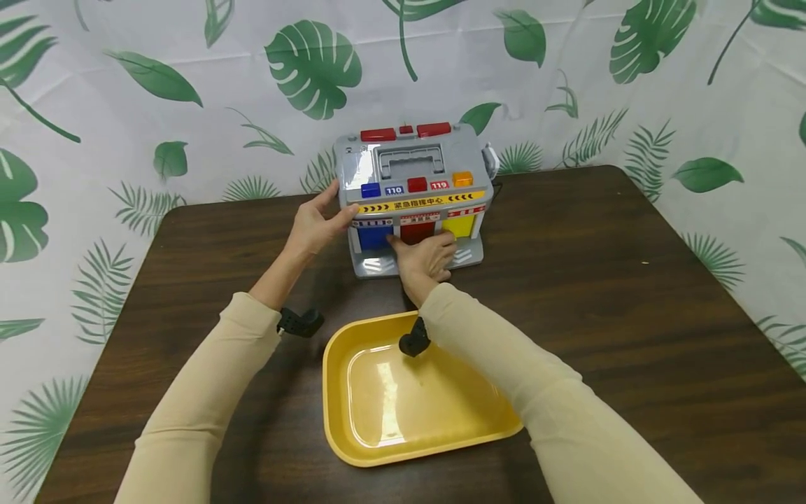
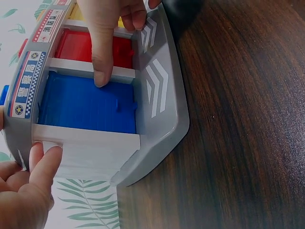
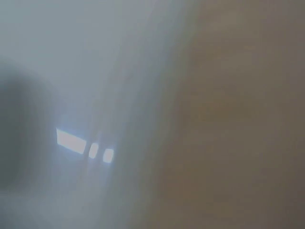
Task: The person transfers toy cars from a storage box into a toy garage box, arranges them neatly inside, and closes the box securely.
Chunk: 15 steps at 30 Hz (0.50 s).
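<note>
A grey toy garage [image 1: 355, 168] with blue, red and yellow doors stands at the back of the table. My left hand [image 1: 315, 222] grips its left end, thumb on the front edge and fingers along the side. In front of the doors is my right hand [image 1: 427, 257]. Its straight thumb [image 2: 102, 64] touches the white post and the edge of the blue door [image 2: 86, 102], while its other fingers bend near the yellow door [image 1: 460, 225] and ramp. The red door [image 2: 76, 46] is partly hidden behind this hand. The right wrist view is only blur.
A yellow tray [image 1: 403, 399] lies on the dark wooden table [image 1: 630, 294] in front of the garage, under my right forearm. A white leaf-print cloth [image 1: 220, 126] hangs behind and at the sides. A grey-white part [image 1: 490, 161] juts from the garage's right end.
</note>
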### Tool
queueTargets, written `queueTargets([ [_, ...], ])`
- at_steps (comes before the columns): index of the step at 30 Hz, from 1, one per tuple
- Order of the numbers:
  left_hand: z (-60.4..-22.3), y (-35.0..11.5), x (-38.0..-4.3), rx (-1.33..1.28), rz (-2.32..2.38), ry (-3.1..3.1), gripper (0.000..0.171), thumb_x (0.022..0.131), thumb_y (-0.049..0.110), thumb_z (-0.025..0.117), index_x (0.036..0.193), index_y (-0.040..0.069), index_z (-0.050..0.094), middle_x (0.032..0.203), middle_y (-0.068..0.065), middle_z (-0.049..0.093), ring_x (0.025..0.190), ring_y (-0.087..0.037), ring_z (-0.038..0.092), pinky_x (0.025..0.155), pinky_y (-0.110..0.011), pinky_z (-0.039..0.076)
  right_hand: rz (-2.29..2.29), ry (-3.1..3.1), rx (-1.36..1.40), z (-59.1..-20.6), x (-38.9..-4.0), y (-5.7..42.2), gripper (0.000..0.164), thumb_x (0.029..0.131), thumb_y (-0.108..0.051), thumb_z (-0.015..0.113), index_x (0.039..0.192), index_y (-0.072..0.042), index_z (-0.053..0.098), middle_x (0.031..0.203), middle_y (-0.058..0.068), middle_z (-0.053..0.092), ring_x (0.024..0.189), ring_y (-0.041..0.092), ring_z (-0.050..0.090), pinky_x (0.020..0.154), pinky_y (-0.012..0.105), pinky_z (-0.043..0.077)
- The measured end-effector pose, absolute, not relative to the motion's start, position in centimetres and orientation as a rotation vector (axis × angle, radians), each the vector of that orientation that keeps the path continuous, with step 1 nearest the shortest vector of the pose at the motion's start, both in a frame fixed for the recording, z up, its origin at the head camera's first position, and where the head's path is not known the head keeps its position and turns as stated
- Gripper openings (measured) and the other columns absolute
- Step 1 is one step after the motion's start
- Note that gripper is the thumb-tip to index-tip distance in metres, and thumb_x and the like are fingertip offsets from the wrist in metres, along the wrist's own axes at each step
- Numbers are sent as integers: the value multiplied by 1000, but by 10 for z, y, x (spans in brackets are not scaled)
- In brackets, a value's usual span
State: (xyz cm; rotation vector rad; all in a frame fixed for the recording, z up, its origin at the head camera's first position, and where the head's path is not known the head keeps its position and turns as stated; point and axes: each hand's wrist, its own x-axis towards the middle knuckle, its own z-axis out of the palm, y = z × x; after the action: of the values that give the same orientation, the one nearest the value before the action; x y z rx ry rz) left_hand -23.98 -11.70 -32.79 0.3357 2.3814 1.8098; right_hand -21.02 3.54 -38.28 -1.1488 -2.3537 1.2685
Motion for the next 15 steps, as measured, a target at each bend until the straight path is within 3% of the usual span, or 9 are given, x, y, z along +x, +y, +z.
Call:
queueTargets([
  [15, -335, -119, -245, 334, 1769, 2447, 73, 89, 31, 65, 149, 13, 27, 154, -2, 26, 121, -20, 51, 93, -37, 50, 1339, -2351, -1118, -381, -207, 40, 91, 67, -53, 79, 131, -9, 30, 131, 15, 38, 121, 30, 40, 103, 52, 32],
])
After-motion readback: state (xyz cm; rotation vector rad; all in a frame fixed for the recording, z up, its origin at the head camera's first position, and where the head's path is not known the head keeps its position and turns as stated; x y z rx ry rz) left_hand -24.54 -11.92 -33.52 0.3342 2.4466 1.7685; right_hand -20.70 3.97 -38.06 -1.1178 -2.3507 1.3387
